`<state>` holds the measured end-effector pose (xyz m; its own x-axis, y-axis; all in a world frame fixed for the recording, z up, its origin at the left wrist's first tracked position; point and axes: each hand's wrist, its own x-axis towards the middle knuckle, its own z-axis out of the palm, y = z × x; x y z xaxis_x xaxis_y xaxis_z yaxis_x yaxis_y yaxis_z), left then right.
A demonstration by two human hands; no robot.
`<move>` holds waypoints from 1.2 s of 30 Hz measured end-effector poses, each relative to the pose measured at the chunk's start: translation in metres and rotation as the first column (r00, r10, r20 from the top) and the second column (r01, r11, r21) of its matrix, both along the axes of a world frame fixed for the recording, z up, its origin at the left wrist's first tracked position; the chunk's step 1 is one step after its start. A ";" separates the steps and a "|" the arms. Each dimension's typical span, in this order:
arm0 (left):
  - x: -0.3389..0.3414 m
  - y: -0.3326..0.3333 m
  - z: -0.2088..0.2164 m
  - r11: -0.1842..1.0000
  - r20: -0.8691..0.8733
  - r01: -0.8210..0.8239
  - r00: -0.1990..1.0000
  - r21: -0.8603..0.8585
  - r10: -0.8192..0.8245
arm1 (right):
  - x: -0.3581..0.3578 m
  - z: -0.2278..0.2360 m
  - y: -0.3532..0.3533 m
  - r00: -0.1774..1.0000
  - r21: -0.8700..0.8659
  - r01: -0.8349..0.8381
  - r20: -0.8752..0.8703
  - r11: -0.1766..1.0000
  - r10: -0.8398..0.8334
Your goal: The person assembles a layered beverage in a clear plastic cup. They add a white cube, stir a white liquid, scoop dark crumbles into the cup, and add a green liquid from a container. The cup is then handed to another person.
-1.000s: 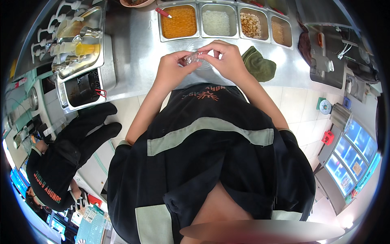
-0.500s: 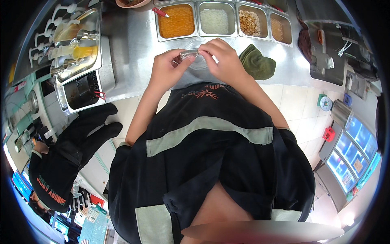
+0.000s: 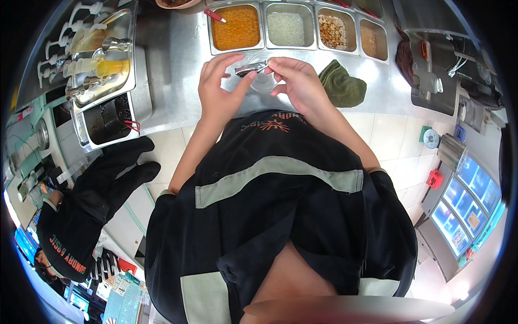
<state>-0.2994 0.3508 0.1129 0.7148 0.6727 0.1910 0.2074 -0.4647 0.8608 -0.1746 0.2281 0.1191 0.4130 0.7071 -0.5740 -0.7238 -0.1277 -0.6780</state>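
In front of me, my right hand [image 3: 299,77] is closed, its thumb and forefinger pinching one end of a small, shiny, dark-and-clear wrapped packet [image 3: 249,69]. My left hand [image 3: 220,86] stays around the packet's other end, fingers spread apart and thumb tip against its lower edge. What lies inside the wrapper is too small to make out. Beneath both hands, a round clear plastic container [image 3: 264,82] stands on the steel counter [image 3: 175,70], partly hidden by them.
Behind my hands stand steel pans of orange pearls [image 3: 236,33], whitish jelly [image 3: 286,29] and chopped nuts [image 3: 332,31]. A folded green cloth [image 3: 342,83] lies to the right. Pump bottles and jiggers fill a tray [image 3: 129,81] at left. A co-worker [image 3: 75,221] stands further left.
My left fingers have spread and lifted off the packet, exposing more of it. My right hand has turned and moved slightly, its pinch now at the packet's end.
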 end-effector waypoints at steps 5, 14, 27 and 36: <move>0.013 0.004 0.008 0.923 0.098 0.095 0.985 0.372 -0.141 | -0.008 0.011 0.004 0.974 0.017 0.034 0.224 0.999 -0.037; 0.017 0.004 0.015 0.892 0.078 0.191 0.967 0.409 -0.243 | -0.003 0.019 0.002 0.901 0.036 0.056 0.428 0.998 -0.066; -0.005 0.041 -0.012 0.710 0.374 0.559 0.825 -0.429 -0.423 | 0.031 -0.004 0.011 0.970 0.155 0.068 0.220 0.986 -0.102; 0.028 0.052 0.034 0.519 -0.238 0.855 0.505 0.006 -0.830 | 0.065 -0.028 0.029 0.884 0.022 -0.214 0.429 0.977 0.184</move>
<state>-0.2711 0.4033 0.1465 0.9588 -0.2836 0.0195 -0.1908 -0.5910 0.7838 -0.1095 0.2571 0.0910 0.4524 0.8301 -0.3259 -0.3314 -0.1828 -0.9256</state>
